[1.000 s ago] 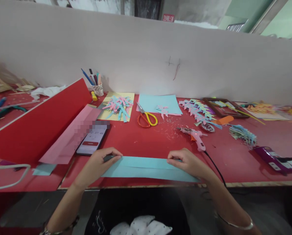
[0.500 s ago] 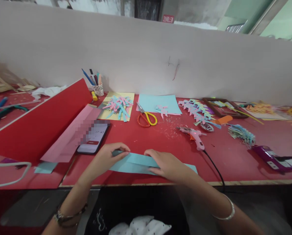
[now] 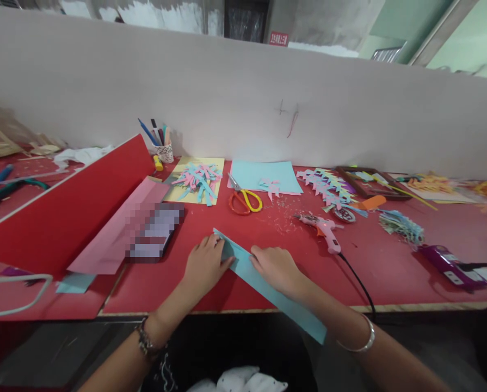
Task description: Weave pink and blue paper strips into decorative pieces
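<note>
A folded strip of light blue paper (image 3: 279, 299) lies slantwise across the front of the red table, its near end reaching past the table edge. My left hand (image 3: 205, 261) grips its far end, with thumb and fingers closed about the fold. On the upper side of the strip, my right hand (image 3: 278, 268) has its fingers bent onto the paper, thumb and fingertips at the edge. The fingertips of the right hand are partly hidden. Beyond the hands lie scissors (image 3: 245, 201) with red and yellow handles, and a pink glue gun (image 3: 322, 227) rests to the right.
A phone (image 3: 157, 231) and a pink paper sheet (image 3: 116, 231) lie left, beside a slanted red board (image 3: 84, 201). Cut strips (image 3: 198, 179), blue sheets (image 3: 263, 170) and a pen cup (image 3: 165, 152) stand along the white partition. The glue gun's cord (image 3: 357, 280) crosses the front edge.
The blue strip has turned from lying nearly level to slanting down to the right. My left hand has moved right and its fingers now close over the strip's far end.
</note>
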Tool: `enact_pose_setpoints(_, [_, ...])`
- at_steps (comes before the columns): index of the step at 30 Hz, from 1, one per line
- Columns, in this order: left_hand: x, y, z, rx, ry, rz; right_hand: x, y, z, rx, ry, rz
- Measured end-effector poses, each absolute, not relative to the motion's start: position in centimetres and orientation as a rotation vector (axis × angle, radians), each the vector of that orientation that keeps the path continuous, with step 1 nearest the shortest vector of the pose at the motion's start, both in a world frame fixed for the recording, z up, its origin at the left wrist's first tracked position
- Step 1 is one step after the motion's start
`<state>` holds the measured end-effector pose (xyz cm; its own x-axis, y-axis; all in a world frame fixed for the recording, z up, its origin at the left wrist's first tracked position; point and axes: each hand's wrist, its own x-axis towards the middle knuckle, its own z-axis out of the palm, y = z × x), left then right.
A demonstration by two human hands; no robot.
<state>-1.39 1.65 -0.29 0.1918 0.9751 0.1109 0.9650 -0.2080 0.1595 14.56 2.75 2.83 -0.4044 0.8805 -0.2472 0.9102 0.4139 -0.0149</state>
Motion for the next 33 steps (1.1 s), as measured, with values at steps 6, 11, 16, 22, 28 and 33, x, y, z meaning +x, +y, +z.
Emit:
enact_pose_setpoints(6, [-1.2, 3.2, -1.3, 2.43, 1.786, 0.31, 14.6, 4.7, 2.7, 1.501, 2.627, -0.281])
enact_pose_setpoints(11, [-2.2, 5.2, -2.4, 2.421, 1.456, 0.449, 12.1, 8.4, 2.0, 1.715, 2.635, -0.596])
enact_pose_setpoints(16, [-3.1, 6.1, -2.7, 2.369, 1.389, 0.517, 10.4, 11.7, 0.5, 1.924, 2.638, -0.596])
enact_pose_setpoints(22, [-2.4, 6.6, -1.9, 2.419, 1.642, 0.377, 11.7, 12.8, -0.5, 1.994, 2.677, -0.697])
enact_pose_setpoints(28, [-1.0, 6.6, -1.9, 2.455, 1.807, 0.281, 11.7, 12.7, -0.7, 1.905, 2.725, -0.869])
enact_pose_setpoints(33, [-0.6, 6.3, -2.2, 2.485, 1.853, 0.231, 11.2, 12.3, -1.2, 1.998, 2.707, -0.839])
